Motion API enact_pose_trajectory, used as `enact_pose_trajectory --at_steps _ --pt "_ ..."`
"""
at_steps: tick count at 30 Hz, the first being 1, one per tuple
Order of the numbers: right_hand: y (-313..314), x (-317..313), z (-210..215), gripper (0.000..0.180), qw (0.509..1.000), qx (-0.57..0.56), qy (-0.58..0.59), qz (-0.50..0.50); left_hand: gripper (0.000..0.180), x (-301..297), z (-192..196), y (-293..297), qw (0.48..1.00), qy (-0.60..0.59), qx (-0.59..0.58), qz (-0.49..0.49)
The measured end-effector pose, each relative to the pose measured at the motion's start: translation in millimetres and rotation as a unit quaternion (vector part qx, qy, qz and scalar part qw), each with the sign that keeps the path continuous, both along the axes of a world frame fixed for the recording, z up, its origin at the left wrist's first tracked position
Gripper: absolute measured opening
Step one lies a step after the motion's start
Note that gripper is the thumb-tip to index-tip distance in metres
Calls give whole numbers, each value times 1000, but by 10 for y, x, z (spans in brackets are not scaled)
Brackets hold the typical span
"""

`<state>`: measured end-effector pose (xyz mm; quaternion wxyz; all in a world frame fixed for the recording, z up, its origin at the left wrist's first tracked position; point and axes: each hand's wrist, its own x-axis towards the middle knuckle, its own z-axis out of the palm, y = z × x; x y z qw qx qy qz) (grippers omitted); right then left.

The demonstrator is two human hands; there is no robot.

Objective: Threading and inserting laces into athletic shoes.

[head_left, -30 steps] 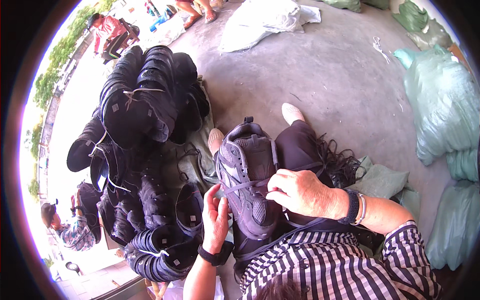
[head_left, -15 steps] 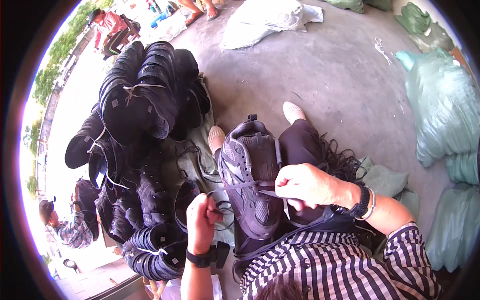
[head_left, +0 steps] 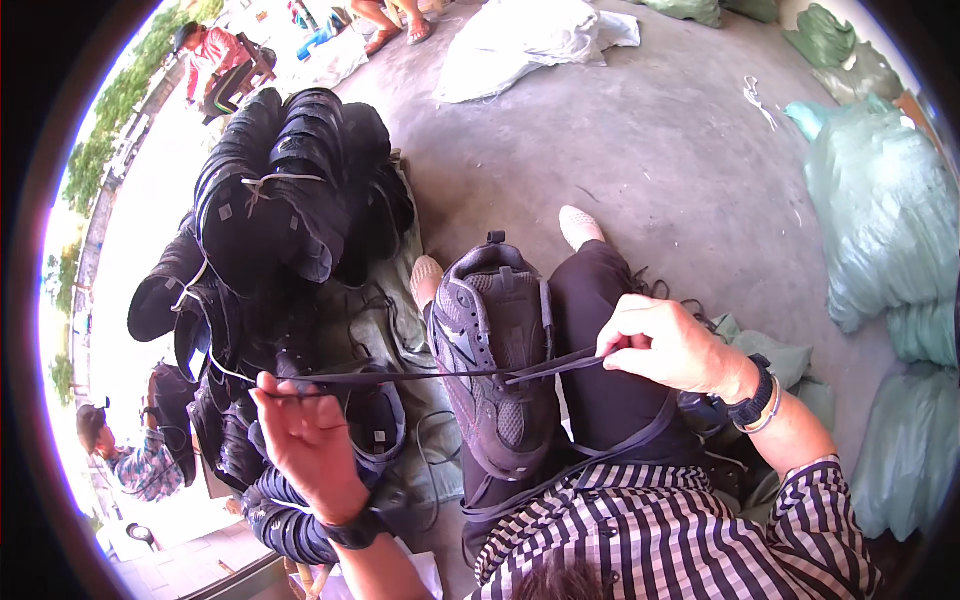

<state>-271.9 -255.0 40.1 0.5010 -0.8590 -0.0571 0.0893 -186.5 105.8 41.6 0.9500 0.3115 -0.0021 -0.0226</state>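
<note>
A dark grey and black sneaker (head_left: 508, 405) lies on my lap, its toe toward me and its tongue standing between the rows of eyelets. A dark shoelace (head_left: 420, 377) stretches taut across its front part. My left hand (head_left: 308, 440) pinches one end, out over the shoes on the left. The other end is between the fingers of my right hand (head_left: 665, 340), above my right thigh. A second strand slants from the shoe's front to the right hand.
Bundles of black shoe uppers (head_left: 270, 190) tied with white string are heaped at the left. Green plastic sacks (head_left: 880, 220) stand on the right, and a white sack (head_left: 530, 50) lies on the floor ahead. Other people (head_left: 220, 65) sit at the far left.
My left hand has moved well out to the left and my right hand forward and to the right. The shoelace between them is now drawn out long across the sneaker.
</note>
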Motion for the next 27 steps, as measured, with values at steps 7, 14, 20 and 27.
enact_pose_trajectory --at_steps 7,14,20,27 --pt "290 161 -86 16 968 190 162 37 30 169 -25 567 987 3 126 103" --pt "347 221 -122 17 952 165 256 37 28 340 -11 1062 957 51 180 224" --pt "307 181 -132 16 954 262 -14 -145 28 401 -21 1687 933 92 251 241" --pt "244 -11 -271 6 977 -85 -184 70 23 367 -295 1726 965 89 198 150"
